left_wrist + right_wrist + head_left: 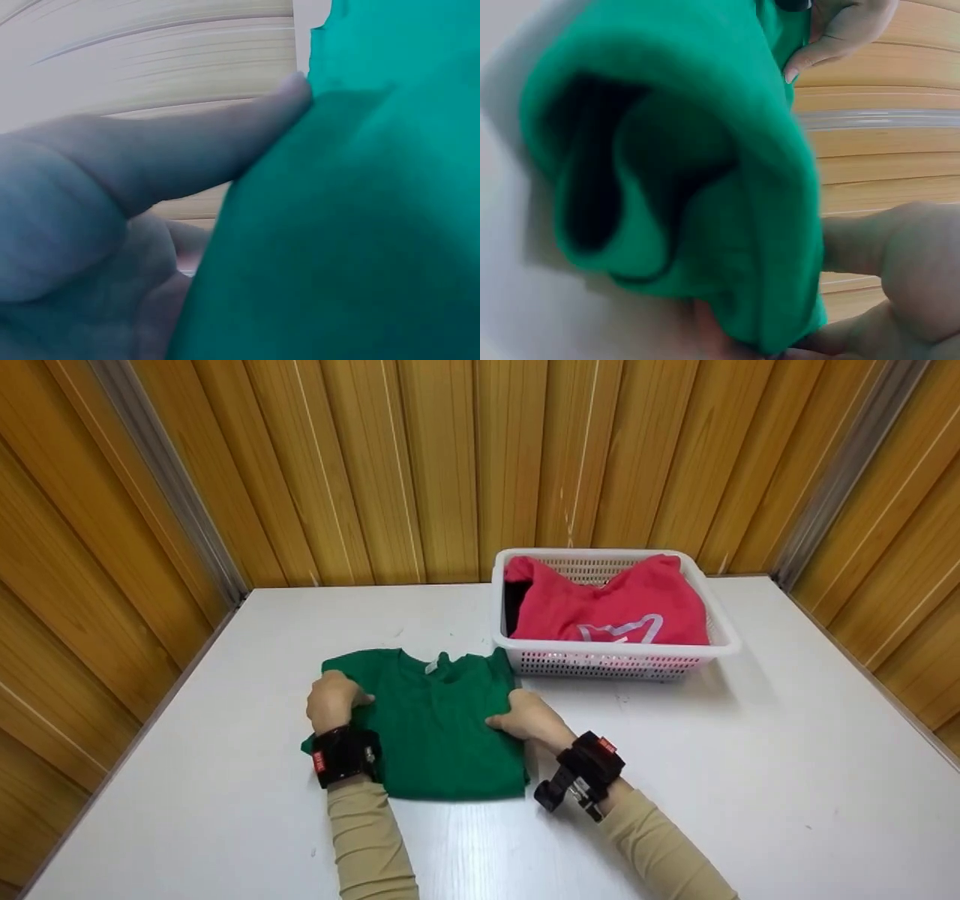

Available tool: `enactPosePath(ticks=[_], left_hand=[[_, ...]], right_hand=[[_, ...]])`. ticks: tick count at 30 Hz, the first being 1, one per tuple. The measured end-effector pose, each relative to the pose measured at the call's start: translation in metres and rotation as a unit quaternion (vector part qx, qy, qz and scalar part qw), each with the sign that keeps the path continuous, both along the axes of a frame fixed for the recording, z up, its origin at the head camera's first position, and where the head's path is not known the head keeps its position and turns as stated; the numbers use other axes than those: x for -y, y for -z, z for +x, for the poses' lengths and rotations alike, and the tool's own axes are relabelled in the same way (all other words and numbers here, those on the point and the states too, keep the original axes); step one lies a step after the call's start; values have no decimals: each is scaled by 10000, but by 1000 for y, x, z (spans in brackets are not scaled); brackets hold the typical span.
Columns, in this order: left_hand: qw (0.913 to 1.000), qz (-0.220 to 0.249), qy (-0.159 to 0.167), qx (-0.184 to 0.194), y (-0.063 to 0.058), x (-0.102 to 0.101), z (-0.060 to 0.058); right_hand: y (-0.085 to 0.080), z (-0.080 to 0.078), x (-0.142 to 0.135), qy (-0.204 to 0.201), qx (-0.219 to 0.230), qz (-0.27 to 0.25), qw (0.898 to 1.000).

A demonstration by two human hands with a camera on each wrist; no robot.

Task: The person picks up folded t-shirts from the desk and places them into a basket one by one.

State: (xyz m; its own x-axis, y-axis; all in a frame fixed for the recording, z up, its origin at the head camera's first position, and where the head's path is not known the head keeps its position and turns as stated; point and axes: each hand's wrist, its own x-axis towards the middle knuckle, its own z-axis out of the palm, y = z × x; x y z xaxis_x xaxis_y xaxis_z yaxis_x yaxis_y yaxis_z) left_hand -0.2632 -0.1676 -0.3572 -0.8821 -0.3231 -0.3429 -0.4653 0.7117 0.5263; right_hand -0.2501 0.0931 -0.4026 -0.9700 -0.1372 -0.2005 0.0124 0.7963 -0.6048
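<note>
A green shirt (442, 727) lies folded on the white table, its collar and tag toward the far side. My left hand (334, 701) grips its left side; in the left wrist view the thumb (217, 139) lies along the fabric and the other fingers are partly hidden behind it. At the right edge my right hand (532, 716) pinches the cloth, thumb on top and fingers partly out of sight below. The right wrist view shows the folded layers (705, 172) of the shirt's side hanging in loose loops.
Just beyond the shirt's right corner stands a white plastic basket (600, 660). Inside it are a pinkish-red garment (622, 600) with a pale print and something black (514, 604). Wood-patterned panels (450, 472) wall the table (750, 780) at the back and sides.
</note>
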Motion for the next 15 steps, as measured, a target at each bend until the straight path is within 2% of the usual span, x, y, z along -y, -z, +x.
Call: enactPosePath(ticks=[9, 15], left_hand=[[9999, 80, 109, -80, -9, -2, 5], [9995, -32, 177, -246, -16, -4, 10]], right_hand=[[0, 5, 6, -343, -392, -451, 9976], [-4, 7, 11, -661, -1252, -528, 9885]])
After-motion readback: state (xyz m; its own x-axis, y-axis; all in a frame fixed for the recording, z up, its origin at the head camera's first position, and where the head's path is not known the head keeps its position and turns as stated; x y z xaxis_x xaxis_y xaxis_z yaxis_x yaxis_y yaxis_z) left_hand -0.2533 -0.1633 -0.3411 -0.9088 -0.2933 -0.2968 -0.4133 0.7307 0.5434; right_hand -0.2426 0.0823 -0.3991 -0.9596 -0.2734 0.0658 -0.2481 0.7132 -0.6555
